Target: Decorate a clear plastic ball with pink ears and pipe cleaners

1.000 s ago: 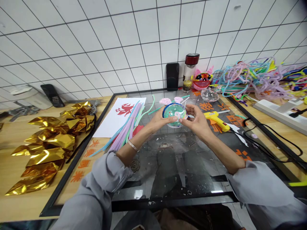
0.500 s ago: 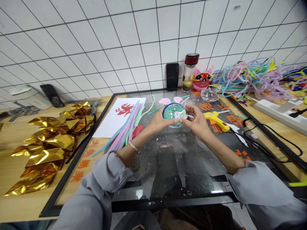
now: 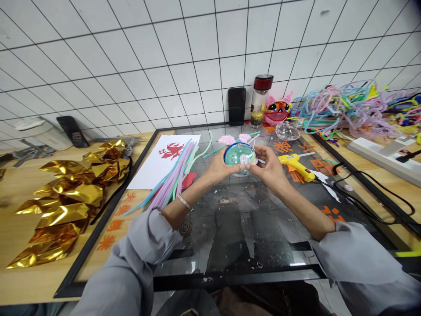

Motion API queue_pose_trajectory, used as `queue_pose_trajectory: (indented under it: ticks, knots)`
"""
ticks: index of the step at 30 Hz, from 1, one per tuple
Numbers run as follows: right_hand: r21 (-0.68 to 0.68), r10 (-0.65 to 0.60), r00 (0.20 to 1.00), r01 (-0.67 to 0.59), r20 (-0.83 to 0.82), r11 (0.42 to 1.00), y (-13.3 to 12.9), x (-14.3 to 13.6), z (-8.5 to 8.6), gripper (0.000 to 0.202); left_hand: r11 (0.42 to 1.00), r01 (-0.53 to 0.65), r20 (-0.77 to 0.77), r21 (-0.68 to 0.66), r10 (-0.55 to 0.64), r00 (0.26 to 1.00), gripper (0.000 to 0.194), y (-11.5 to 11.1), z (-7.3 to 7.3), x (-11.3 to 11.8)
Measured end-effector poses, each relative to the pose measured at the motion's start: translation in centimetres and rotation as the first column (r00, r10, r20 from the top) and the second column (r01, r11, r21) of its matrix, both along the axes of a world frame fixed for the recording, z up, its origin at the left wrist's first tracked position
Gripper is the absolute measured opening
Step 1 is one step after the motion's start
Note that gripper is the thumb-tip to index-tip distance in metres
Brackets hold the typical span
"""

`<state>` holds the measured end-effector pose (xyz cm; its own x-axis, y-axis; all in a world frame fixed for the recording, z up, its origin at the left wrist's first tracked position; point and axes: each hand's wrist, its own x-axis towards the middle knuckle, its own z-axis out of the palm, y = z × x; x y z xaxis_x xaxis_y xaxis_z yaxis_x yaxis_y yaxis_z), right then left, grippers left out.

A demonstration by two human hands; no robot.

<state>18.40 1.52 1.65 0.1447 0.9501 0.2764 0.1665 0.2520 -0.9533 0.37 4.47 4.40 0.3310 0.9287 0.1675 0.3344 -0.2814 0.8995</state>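
A clear dome [image 3: 234,154] with a blue rim and green inside is held up between my two hands, above the dark glass sheet. My left hand [image 3: 221,167] grips its left side, thumb across the near edge. On the right side my right hand [image 3: 267,164] holds it, thumb and fingers curled at a small pale pink and white piece [image 3: 245,159] on the dome. Both thumb tips nearly meet there. Just behind lie two fluffy pink pieces [image 3: 244,138] and a green stick [image 3: 210,154].
Pipe cleaners [image 3: 171,180] lie over white paper [image 3: 148,169] at left, beside gold foil [image 3: 70,193]. A yellow glue gun [image 3: 297,166] with a black cord is at right. Behind stand a bottle [image 3: 259,103], a phone [image 3: 237,106] and a pink mask-like craft [image 3: 278,109]. A power strip [image 3: 388,158] lies far right.
The dome has tilted very slightly between my hands. Both hands keep almost the same place and hold.
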Motion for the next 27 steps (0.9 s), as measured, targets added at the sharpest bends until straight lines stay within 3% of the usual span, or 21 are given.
queue_pose_trajectory:
  ticks: [13, 27]
  knots:
    - [0.045, -0.072, 0.993, 0.077, -0.096, 0.996, -1.3, -1.0, -1.0, 0.064, 0.995, 0.028, -0.065, 0.094, -0.022, 0.998, 0.083, 0.2, -0.7, -0.2]
    - [0.088, -0.093, 0.995, 0.096, -0.047, 0.991, -1.5, -1.3, -1.5, 0.059, 0.99, 0.047, -0.038, 0.131, -0.042, 0.998, 0.089, 0.5, -1.9, -0.5]
